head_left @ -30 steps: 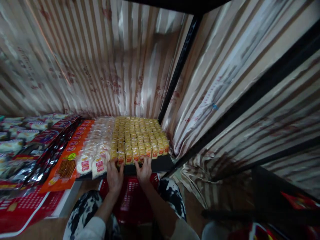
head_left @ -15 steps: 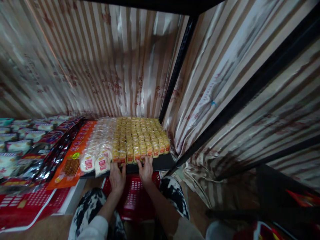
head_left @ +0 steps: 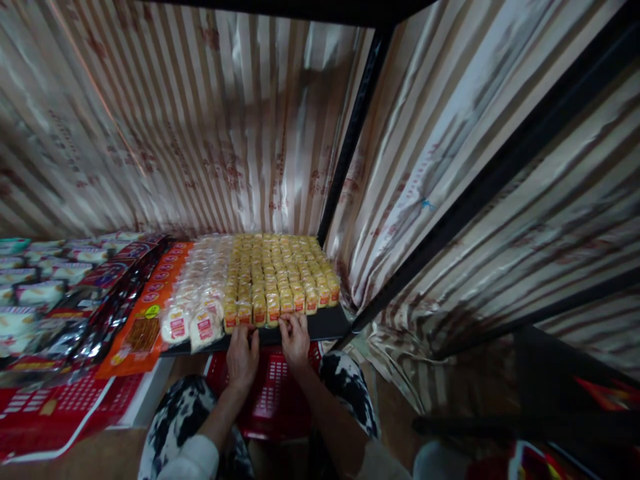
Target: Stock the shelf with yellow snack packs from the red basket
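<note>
Rows of small yellow wrapped snack packs (head_left: 280,273) stand tightly lined up on a black shelf (head_left: 325,323). At their front edge, my left hand (head_left: 243,357) rests with its fingertips by the lower front of the left rows, thumb held apart from the fingers. My right hand (head_left: 296,339) touches the front packs of the middle rows with slightly bent fingers, open and gripping nothing that I can see. White wrapped packs (head_left: 200,287) with red labels sit directly left of the yellow ones. Part of the fingertips is hard to make out in the dim light.
Left of the white packs lie orange snack bags (head_left: 140,333), dark shiny bags (head_left: 107,307) and white packages (head_left: 40,293). A red basket (head_left: 275,393) stands below the shelf between my knees. Black posts (head_left: 357,133) and striped sheeting (head_left: 225,120) enclose the back and right.
Both hands have shifted slightly to the right. My left hand has drawn back a little from the front packs. The rows of packs look almost the same.
</note>
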Available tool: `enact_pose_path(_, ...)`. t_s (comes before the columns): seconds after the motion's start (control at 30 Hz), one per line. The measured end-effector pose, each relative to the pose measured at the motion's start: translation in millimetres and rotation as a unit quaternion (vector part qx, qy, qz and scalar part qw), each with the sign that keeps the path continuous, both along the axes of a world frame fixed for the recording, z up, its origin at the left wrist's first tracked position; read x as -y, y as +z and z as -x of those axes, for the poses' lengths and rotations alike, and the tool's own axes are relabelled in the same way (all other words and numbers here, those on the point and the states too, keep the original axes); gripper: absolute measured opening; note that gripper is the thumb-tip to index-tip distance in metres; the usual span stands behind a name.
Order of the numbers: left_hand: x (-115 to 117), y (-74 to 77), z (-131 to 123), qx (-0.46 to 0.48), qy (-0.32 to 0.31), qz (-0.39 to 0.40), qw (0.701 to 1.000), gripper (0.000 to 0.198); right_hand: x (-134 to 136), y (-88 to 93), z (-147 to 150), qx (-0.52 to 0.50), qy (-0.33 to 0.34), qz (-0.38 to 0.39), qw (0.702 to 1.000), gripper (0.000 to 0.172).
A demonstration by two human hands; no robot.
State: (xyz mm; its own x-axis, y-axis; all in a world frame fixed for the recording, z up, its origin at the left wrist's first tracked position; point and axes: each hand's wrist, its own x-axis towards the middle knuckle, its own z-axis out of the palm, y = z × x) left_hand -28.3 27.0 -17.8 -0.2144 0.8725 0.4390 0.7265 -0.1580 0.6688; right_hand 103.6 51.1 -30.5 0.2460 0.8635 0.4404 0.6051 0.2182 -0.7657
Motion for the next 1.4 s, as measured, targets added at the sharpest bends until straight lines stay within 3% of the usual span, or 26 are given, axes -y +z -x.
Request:
enact_pose_path(0.27, 8.7, 4.1, -16.0, -0.017, -0.110, -0.026, 0.993, 0.020, 7.2, 3.1, -9.2, -0.017, 0.014, -0.032, 0.999, 0.026)
enact_pose_path(0.6, 6.9, -8.0, -53.8, -0.053, -0.208, -0.034, 0.976, 0.027, 0.0, 11.2, -78.8, 0.028, -0.060, -0.048, 0.997, 0.028)
enact_pose_path(0.83, -6.5, -5.3, -85.0, -0.053, -0.220, -0.022, 0.974, 0.031, -14.6, 2.7, -86.5, 0.007, -0.067, 0.018, 0.998, 0.033)
enact_pose_path(1.17, -42.7, 18.6, -110.8, -0.048, -0.244, 0.028, 0.968, 0.052, -21.0, -1.1, -84.0, 0.045, -0.096, 0.069, 0.992, 0.030)
enact_pose_path(1.4, -48.0, 8.1, -120.6, -0.042, -0.231, 0.043, 0.971, 0.049, -23.5, -2.0, -90.3, 0.051, -0.095, 0.077, 0.991, 0.027)
